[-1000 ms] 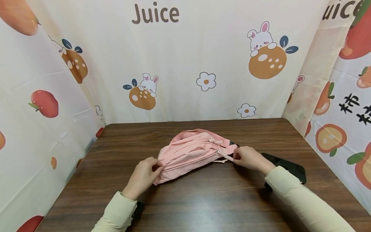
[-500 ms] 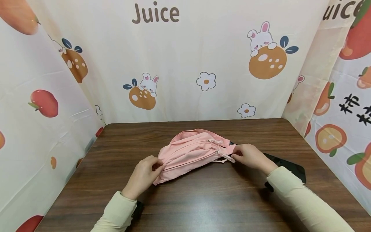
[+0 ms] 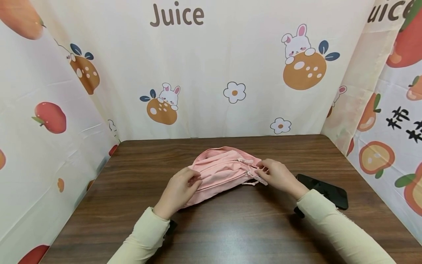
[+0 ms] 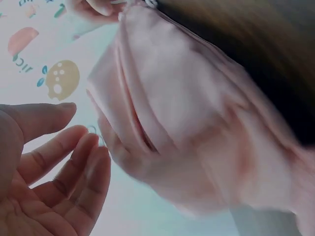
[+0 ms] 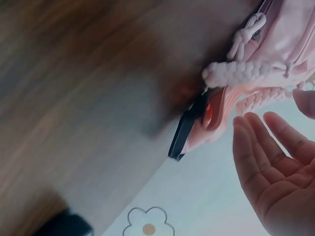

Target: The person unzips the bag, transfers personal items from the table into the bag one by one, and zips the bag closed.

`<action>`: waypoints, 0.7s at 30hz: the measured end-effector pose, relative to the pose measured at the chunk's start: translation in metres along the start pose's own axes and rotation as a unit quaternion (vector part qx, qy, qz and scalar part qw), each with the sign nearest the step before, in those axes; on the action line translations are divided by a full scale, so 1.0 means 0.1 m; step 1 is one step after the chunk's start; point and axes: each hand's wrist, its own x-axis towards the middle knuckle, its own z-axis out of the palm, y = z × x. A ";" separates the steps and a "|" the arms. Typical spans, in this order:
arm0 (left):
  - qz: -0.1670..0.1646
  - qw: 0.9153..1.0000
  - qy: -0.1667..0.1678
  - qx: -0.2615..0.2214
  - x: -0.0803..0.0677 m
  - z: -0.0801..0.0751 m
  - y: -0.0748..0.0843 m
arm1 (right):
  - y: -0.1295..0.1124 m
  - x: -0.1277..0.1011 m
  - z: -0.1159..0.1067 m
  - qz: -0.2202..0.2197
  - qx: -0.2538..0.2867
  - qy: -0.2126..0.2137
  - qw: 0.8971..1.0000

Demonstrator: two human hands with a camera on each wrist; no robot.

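Pink waist bag (image 3: 224, 172) lies toward twelve o'clock on the table (image 3: 230, 234), unmoved. At its eight, the left hand (image 3: 177, 190) has released the end; at its three, the right hand (image 3: 277, 176) has shifted inward. Each thumb stands apart from loosely curved fingers.

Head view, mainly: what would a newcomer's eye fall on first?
Probably the pink bag, bright on the dark wooden table, with the left hand at one end and the right hand by the braided pulls at the other. Next, perhaps, the curtain behind, printed with rabbits and "Juice", then the black phone-like slab beside the right sleeve.
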 end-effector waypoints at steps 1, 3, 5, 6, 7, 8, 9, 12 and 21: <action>0.009 1.000 0.002 -0.001 0.03 0.02 0.03 | -0.01 0.00 0.01 -0.005 0.000 0.001 1.000; 0.028 1.000 0.003 -0.004 0.09 0.06 0.08 | -0.04 0.02 0.04 -0.008 0.004 -0.001 1.000; 0.042 0.999 0.001 -0.004 0.14 0.10 0.12 | -0.06 0.02 0.05 -0.010 0.006 -0.007 1.000; 0.048 0.999 -0.002 -0.004 0.17 0.12 0.14 | -0.06 0.03 0.06 -0.011 0.007 -0.013 1.000; 0.052 0.999 -0.004 -0.004 0.19 0.14 0.16 | -0.07 0.03 0.07 -0.011 0.009 -0.018 1.000; 0.056 0.998 -0.008 -0.004 0.21 0.16 0.18 | -0.08 0.03 0.08 -0.010 0.009 -0.022 1.000; 0.061 0.998 -0.009 -0.005 0.23 0.18 0.19 | -0.08 0.03 0.08 -0.012 0.010 -0.028 0.999; 0.069 0.997 -0.015 -0.014 0.30 0.26 0.24 | -0.09 0.04 0.11 -0.025 0.014 -0.043 0.999; 0.075 0.996 -0.042 -0.019 0.49 0.41 0.42 | -0.11 0.04 0.15 -0.063 -0.006 -0.066 0.996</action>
